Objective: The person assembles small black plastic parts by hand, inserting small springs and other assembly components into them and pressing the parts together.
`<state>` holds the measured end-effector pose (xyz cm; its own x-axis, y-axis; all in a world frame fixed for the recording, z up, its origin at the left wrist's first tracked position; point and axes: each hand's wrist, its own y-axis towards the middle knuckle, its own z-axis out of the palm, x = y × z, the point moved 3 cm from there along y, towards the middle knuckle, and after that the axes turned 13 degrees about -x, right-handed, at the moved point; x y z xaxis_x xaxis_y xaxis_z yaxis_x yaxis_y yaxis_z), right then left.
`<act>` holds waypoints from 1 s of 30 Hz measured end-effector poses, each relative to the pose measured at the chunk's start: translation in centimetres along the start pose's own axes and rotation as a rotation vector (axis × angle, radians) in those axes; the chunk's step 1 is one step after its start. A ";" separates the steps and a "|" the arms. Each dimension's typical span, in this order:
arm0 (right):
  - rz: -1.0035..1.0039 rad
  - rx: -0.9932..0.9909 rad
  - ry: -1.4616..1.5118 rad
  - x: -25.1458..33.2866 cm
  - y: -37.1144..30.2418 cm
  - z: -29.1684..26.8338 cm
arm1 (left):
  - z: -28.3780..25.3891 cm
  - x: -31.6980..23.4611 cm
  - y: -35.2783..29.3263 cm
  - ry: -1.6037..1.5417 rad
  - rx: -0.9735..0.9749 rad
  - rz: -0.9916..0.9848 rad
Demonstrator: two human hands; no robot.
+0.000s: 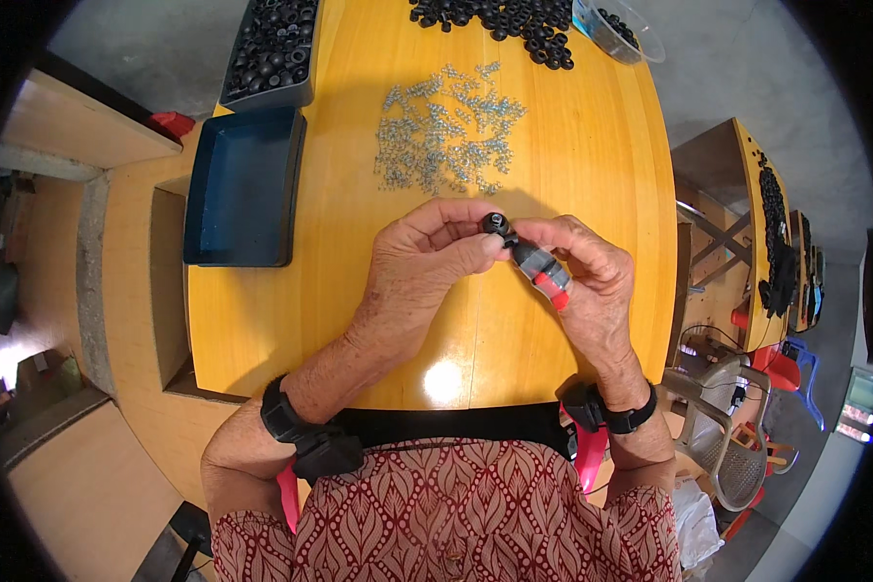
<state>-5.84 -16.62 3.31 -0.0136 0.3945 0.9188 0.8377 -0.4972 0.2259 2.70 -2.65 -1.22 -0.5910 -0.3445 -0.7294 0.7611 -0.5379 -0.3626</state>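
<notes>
My left hand [412, 272] is closed, its thumb and index finger pinching a small round black plastic part [496, 224] with an opening facing up. My right hand [592, 281] is closed round a short black and grey hand tool with a red end [541, 270]; its exact kind I cannot make out. The tool's front end meets the black part, or lies right beside it, between the two hands. Beyond my hands, many tiny silvery metal pieces [446, 136] lie scattered over the yellow wooden table [339, 213].
A dark blue tray [202, 184] sits at the table's left edge. Behind it stands a grey bin [306, 92] of round black parts. Black rings [514, 19] are heaped at the far edge, beside a clear plastic bowl [650, 46]. A chair [727, 427] stands on the right.
</notes>
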 end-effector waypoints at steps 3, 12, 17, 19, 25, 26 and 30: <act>0.082 -0.005 0.164 -0.8 0.2 0.0 | 0.1 0.0 -0.1 -0.025 -0.007 -0.047; -0.067 0.030 0.092 -0.6 0.8 0.2 | 0.2 -0.3 -0.3 -0.021 -0.042 -0.092; -0.052 0.037 0.094 -0.7 0.8 -0.2 | 0.2 -0.2 -0.4 -0.003 0.009 -0.064; -0.023 0.001 0.141 -0.9 0.8 -0.6 | 0.3 -0.4 -0.4 0.015 0.005 -0.069; -0.023 -0.012 0.183 -0.7 1.0 -1.2 | 0.0 0.1 -0.5 0.103 0.040 -0.010; -0.038 -0.003 0.174 -0.6 1.0 -1.2 | 0.1 0.2 -0.5 0.119 0.063 0.021; -0.073 -0.001 0.118 -0.3 1.2 -1.7 | 0.3 0.3 -0.5 0.104 0.068 0.022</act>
<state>-5.79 -18.63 3.85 -0.1387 0.3362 0.9315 0.8315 -0.4715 0.2939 2.05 -2.65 -1.07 -0.5407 -0.2771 -0.7943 0.7517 -0.5830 -0.3083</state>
